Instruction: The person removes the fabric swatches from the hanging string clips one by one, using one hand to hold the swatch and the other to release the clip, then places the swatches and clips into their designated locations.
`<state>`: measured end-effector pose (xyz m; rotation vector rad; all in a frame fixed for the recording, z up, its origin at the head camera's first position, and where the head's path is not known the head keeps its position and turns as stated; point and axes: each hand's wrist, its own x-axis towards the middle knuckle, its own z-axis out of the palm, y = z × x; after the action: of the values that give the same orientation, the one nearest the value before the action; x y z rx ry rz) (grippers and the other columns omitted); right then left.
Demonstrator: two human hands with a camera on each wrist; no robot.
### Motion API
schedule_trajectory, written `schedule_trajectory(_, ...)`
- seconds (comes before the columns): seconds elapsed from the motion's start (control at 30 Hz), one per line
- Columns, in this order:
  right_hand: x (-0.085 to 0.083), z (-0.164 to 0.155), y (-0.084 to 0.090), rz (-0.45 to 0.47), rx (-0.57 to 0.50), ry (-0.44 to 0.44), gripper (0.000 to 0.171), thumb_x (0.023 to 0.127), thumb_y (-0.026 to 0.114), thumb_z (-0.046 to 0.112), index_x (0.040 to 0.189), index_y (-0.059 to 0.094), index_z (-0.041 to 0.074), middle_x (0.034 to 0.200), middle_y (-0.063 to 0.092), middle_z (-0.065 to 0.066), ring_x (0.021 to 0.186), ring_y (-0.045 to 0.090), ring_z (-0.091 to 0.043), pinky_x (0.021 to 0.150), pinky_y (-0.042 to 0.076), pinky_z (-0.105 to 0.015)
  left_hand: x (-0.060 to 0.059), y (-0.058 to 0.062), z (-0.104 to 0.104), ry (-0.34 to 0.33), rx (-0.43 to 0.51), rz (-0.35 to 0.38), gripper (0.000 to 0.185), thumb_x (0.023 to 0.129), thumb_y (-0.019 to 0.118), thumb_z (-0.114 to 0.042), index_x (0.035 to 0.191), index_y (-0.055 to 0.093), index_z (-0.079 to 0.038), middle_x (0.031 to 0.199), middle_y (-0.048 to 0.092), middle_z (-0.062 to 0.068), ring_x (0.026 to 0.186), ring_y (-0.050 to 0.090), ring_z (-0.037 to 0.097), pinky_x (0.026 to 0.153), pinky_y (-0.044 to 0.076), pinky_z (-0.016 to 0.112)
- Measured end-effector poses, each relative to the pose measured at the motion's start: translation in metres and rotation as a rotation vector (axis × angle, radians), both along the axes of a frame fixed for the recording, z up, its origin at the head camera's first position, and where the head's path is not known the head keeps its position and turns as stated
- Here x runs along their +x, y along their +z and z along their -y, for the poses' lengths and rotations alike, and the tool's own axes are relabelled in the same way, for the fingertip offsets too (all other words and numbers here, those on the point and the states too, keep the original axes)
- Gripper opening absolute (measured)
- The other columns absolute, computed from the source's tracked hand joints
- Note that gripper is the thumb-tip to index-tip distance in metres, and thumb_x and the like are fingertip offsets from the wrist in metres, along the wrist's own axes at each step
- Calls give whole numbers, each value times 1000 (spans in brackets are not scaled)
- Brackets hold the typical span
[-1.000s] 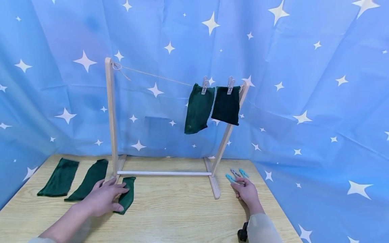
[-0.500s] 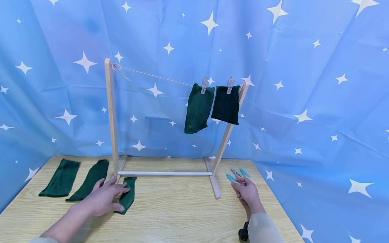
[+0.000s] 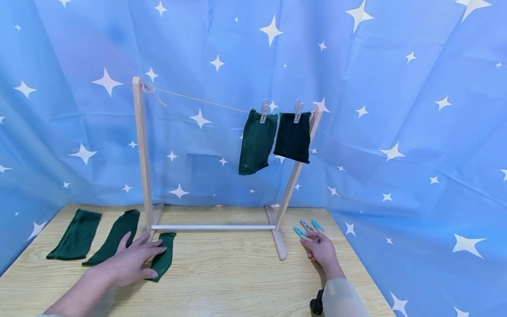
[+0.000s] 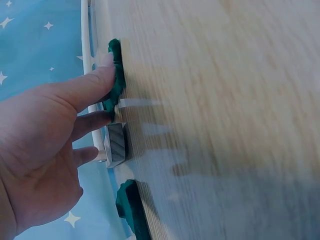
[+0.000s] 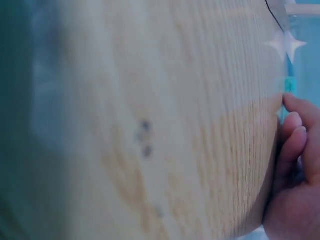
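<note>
Fingers of your left hand (image 3: 130, 262) are spread and nearly straight, thumb and index at the right-hand green cloth (image 3: 164, 257). Cloths on the wooden table (image 3: 222, 281): three, counting the middle cloth (image 3: 116, 237) and the far-left cloth (image 3: 75, 235). Two hanging cloths (image 3: 258, 141) on the string (image 3: 202, 100) near the right post (image 3: 293, 185), one gray peg (image 3: 298, 112) each. Pegs on table: three, namely the near blue peg (image 3: 299, 232), a second blue peg (image 3: 317, 226), a gray one between. Your right hand (image 3: 322, 251) has bent fingers at the near blue peg; can't tell pinching or just touching. Your left forearm slants in from lower left, right from lower right, its hand low over the tabletop.
</note>
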<state>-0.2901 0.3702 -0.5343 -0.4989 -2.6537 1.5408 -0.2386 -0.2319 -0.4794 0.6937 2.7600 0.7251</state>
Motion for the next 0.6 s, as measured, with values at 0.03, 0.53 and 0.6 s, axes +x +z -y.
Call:
schedule_trajectory(0.03, 1, 1, 0, 1, -1, -2, 49, 103, 79, 29, 140, 61, 4, 101, 70, -7, 61, 64, -13, 53, 54, -28, 0, 0, 1, 0, 3, 1, 69, 89, 90, -32, 150, 68, -9, 164, 55, 22, 161, 20, 64, 118, -5, 87)
schedule_trajectory(0.53, 13, 6, 9, -20, -9, 14, 55, 105, 77, 28, 147, 56, -1, 102, 67, -7, 67, 64, -13, 57, 54, -26, 3, -3, 4, 1, 113, -83, 53, 96, 84, -31, 142, 73, -8, 153, 66, 21, 156, 35, 62, 116, 10, 86)
schedule_trajectory(0.6, 15, 5, 10, -30, -31, 20, 57, 105, 77, 28, 149, 54, -1, 101, 67, -6, 68, 65, -14, 58, 55, -26, 4, -4, 1, -1, 135, -148, 46, 97, 83, -30, 138, 75, -10, 148, 70, 17, 152, 44, 59, 115, 17, 84)
